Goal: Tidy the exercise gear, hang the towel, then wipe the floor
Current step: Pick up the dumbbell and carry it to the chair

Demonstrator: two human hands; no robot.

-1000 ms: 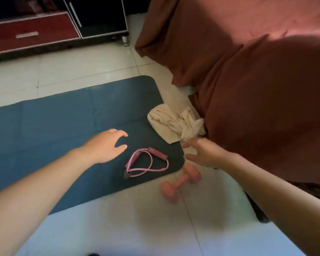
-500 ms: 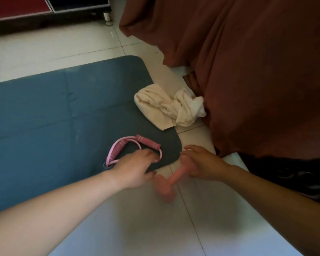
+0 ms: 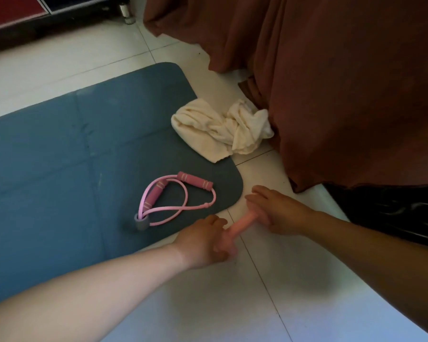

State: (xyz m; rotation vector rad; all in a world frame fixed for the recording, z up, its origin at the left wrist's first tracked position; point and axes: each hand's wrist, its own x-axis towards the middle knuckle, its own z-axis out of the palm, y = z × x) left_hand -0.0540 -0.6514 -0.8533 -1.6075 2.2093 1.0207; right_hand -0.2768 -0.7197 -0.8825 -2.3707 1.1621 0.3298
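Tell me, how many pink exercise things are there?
2. A pink resistance band lies on the blue mat. A pink dumbbell sits on the floor, under the left hand and right hand. More could be hidden.

A pink dumbbell (image 3: 240, 224) is seen on the white tiled floor (image 3: 208, 304) just off the rounded corner of the blue exercise mat (image 3: 59, 156); only its slim bar shows, both ends being covered by hands. A pink resistance band (image 3: 173, 198) with two darker pink foam handles and a grey joining sleeve is laid in loose loops on the mat near that corner. A cream towel (image 3: 220, 129) is left crumpled at the mat's far edge, partly on the mat and partly on the floor beyond it.
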